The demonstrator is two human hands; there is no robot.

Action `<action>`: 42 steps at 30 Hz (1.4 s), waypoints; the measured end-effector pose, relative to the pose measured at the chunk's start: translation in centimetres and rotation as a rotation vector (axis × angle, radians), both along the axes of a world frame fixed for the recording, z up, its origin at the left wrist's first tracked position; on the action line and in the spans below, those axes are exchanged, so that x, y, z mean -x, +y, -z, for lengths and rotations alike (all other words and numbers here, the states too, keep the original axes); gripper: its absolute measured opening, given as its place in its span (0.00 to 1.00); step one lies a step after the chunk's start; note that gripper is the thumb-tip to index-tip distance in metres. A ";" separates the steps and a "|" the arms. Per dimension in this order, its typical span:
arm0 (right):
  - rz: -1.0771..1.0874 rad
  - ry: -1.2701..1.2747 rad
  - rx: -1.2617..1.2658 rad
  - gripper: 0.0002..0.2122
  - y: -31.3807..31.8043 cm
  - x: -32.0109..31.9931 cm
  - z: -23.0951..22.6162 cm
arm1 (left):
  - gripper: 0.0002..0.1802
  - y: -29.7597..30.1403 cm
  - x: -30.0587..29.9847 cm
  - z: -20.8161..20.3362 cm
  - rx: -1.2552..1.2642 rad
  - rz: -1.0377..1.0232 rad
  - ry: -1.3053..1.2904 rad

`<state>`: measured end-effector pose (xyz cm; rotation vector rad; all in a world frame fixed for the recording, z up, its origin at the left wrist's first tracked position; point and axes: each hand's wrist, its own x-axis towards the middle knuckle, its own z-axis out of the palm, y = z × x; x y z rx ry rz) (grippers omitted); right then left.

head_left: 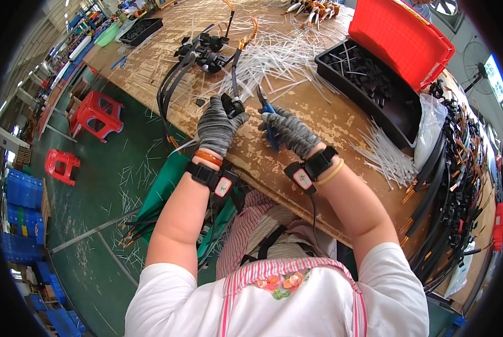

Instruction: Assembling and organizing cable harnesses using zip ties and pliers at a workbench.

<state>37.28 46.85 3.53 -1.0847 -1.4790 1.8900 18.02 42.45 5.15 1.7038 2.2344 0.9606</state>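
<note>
At the far left stand blue bins (24, 191), then a small red stool (62, 167) and a larger stool (97, 115) on the green floor (88, 247), where loose white strips lie scattered. Black cables (164, 92) hang over the near edge of the table (330, 129), joined to a cluster of black fittings (206, 53) lying on top. Just beside them the gloved left hand (216, 126) has its grip closed round a black part (232, 106), held over the table's near edge with a cable running up from it. White ties (274, 59) lie heaped beyond. The gloved right hand (293, 132) has its grip wrapped about the blue handles of the cutters (270, 135); their tips point away from the body, near the black part but apart from it. I cannot tell how wide the blades stand. Further right are a black tray (369, 109) of small black pieces, a red crate (400, 39), a second tie pile (382, 154), a clear bag (431, 123) and bundled wires (448, 196). The step in hand looks like trimming at the black part; the next move calls for a steady left hold and careful blade alignment
</note>
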 end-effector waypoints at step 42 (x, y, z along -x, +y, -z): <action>-0.406 0.653 0.707 0.10 -6.5 -1.3 -0.3 | 0.15 -14.7 -7.1 -7.4 -0.245 0.656 0.974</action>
